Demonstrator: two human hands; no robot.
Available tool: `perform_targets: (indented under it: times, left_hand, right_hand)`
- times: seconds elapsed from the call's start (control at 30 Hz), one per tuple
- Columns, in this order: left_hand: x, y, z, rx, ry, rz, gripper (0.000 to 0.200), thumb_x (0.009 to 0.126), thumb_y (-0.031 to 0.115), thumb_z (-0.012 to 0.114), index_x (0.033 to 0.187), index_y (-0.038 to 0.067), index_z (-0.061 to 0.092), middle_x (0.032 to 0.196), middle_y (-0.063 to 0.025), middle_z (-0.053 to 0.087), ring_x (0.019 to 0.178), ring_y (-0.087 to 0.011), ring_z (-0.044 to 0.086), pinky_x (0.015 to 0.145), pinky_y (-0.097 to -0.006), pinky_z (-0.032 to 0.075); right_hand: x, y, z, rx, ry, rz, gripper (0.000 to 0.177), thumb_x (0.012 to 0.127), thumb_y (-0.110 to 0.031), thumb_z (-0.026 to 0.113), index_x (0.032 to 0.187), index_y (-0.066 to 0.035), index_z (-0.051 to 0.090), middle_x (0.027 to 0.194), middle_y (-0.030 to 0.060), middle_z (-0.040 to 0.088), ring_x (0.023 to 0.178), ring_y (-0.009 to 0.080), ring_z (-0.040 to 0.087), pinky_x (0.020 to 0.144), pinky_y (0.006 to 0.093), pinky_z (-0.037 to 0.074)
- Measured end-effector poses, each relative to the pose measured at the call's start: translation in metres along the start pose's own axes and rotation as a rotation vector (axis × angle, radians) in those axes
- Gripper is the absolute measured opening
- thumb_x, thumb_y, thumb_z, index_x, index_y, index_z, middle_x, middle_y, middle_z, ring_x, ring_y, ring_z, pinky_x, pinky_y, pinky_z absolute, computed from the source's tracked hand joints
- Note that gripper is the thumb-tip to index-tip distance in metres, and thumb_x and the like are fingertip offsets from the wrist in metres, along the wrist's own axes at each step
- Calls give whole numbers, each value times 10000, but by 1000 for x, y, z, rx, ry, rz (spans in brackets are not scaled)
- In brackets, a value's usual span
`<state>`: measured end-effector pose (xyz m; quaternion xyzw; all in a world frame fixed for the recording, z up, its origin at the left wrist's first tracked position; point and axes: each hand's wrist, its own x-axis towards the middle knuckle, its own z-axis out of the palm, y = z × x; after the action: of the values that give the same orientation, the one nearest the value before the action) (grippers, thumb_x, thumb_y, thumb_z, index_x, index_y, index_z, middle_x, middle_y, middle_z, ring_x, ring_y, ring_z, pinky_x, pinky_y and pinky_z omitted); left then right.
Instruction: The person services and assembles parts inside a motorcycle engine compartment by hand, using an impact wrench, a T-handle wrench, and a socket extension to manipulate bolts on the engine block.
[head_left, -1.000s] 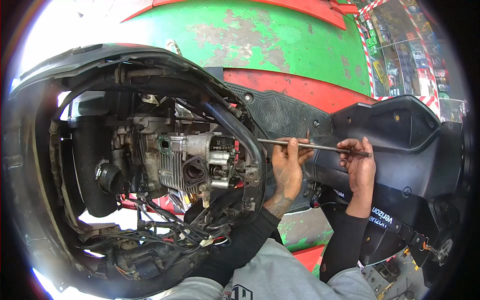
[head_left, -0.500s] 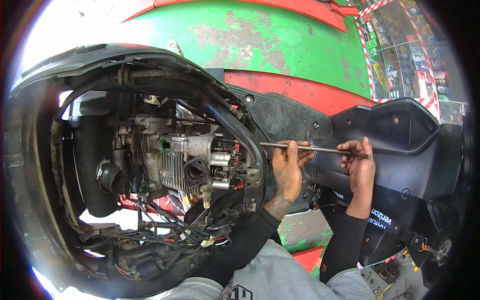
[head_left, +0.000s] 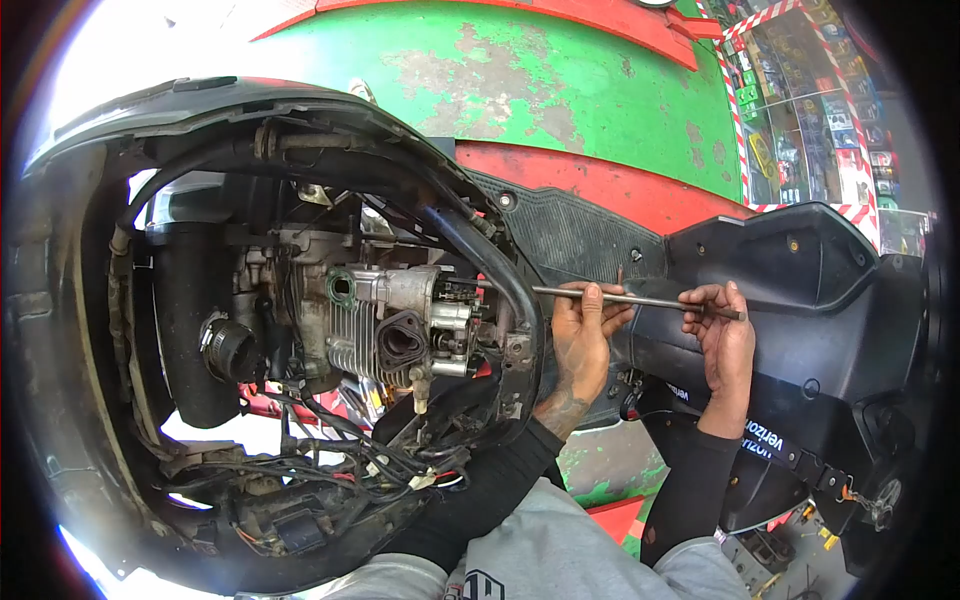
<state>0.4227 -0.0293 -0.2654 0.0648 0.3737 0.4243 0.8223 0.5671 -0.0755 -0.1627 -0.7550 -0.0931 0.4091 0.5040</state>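
Note:
A long thin metal rod point(head_left: 655, 300) lies nearly level across the view, with a thicker, darker end at the right. My left hand point(head_left: 583, 345) is closed on its middle, the thumb pressed over it. Around the dark end, the fingers of my right hand point(head_left: 727, 345) are curled, palm up. Leftward the rod passes behind the black frame tube point(head_left: 470, 240), toward the exposed top of the scooter engine point(head_left: 455, 325); its far tip is hidden. The finned cylinder point(head_left: 355, 335) has an open oval port point(head_left: 402, 342) and a smaller round port point(head_left: 341, 289) with a green gasket.
Black bodywork point(head_left: 790, 330) and a ribbed footboard point(head_left: 570, 235) extend right. A wiring bundle point(head_left: 380, 475) hangs below the engine, and a black air duct point(head_left: 195, 330) with a clamped hose stands left. Beyond are a green floor point(head_left: 590, 80) and a glass display case point(head_left: 790, 140).
The view has shifted slightly, so the engine and frame sit a little farther right. Both hands keep their grip on the rod, with little movement.

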Motion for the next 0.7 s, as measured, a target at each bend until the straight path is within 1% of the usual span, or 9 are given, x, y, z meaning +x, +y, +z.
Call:
perform_targets:
  times: [0.37, 0.43, 0.47, 0.53, 0.57, 0.63, 0.67, 0.7]
  left_hand:
    - [1, 0, 0, 7, 6, 0, 198, 1060, 250, 453, 1118, 62, 432, 1029, -132, 632, 909, -236, 693, 790, -361, 618]
    - [3, -1, -1, -1, 1, -9, 192, 1062, 247, 445, 1124, 66, 431, 1043, -133, 628, 917, -236, 690, 797, -366, 616]
    - [4, -2, -1, -2, -1, -10, 192, 1062, 247, 445, 1124, 66, 431, 1043, -133, 628, 917, -236, 690, 797, -366, 616]
    - [7, 0, 0, -10, 4, -14, 183, 1065, 240, 434, 1132, 70, 430, 1063, -133, 616, 940, -239, 683, 813, -368, 612]
    - [9, 0, 0, -12, 4, -10, 183, 1065, 240, 434, 1132, 70, 430, 1063, -133, 616, 940, -239, 683, 813, -368, 612]
    - [8, 3, 2, -71, -31, -8, 178, 1069, 233, 424, 1142, 71, 427, 1075, -134, 606, 963, -242, 677, 828, -367, 607]
    - [7, 3, 3, -74, -35, -12, 178, 1069, 233, 424, 1142, 71, 427, 1075, -134, 606, 963, -242, 677, 828, -367, 607]
    - [7, 2, 2, -72, -44, 2, 180, 1069, 232, 424, 1142, 67, 428, 1074, -133, 605, 963, -243, 676, 828, -366, 607]
  right_hand:
    - [4, 0, -2, -10, -10, 3, 503, 1040, -441, 364, 936, -31, 637, 913, 103, 673, 753, 136, 571, 702, 286, 496]
    - [8, 0, -5, -13, -89, 26, 473, 1031, -419, 382, 976, -28, 644, 966, 108, 674, 787, 143, 578, 740, 294, 501]
    - [10, 3, -8, -13, -87, 25, 473, 1031, -419, 382, 976, -28, 644, 966, 108, 674, 787, 143, 578, 740, 294, 501]
    - [15, 6, -9, 42, -179, -1, 416, 1014, -370, 423, 1086, -19, 634, 1120, 129, 669, 919, 175, 617, 845, 315, 504]
    - [15, 5, -8, 41, -182, -4, 416, 1014, -370, 423, 1086, -19, 634, 1120, 129, 669, 919, 175, 617, 845, 315, 504]
    - [7, -1, -3, 85, -198, -62, 394, 997, -327, 458, 1197, -18, 599, 1272, 146, 628, 1074, 213, 621, 945, 342, 483]
    - [5, -3, -4, 83, -193, -65, 394, 997, -327, 458, 1197, -18, 599, 1272, 146, 628, 1074, 213, 621, 945, 342, 483]
    - [3, -5, -4, 88, -205, -63, 396, 996, -326, 476, 1230, -21, 573, 1312, 164, 605, 1107, 240, 616, 971, 363, 475]
